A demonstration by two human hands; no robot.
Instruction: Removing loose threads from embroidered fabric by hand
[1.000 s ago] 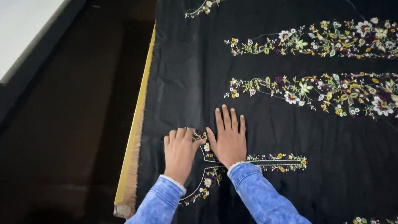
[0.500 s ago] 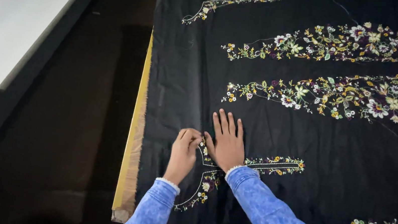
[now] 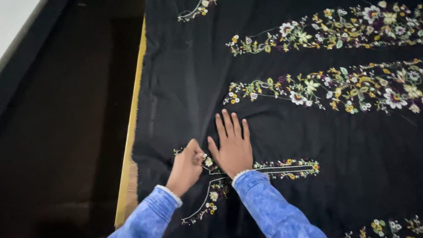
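Observation:
A large black cloth (image 3: 189,84) with bands of floral embroidery lies spread before me. My right hand (image 3: 232,146) rests flat on it, fingers spread, just above an embroidered neckline motif (image 3: 213,194) of white and yellow flowers. My left hand (image 3: 187,165) sits beside it to the left, fingers curled with the fingertips pinched at the motif's upper edge; whether it holds anything small I cannot tell. Both sleeves are light blue denim.
A yellow strip (image 3: 131,125) runs along the cloth's left edge. Left of it lies a dark floor (image 3: 61,116), and a pale grey tabletop (image 3: 4,13) stands at the far left. More floral bands (image 3: 344,92) fill the cloth's right side.
My left hand has curled from flat into a pinch at the motif's edge. My right hand has stayed flat on the cloth. The view has drifted slightly.

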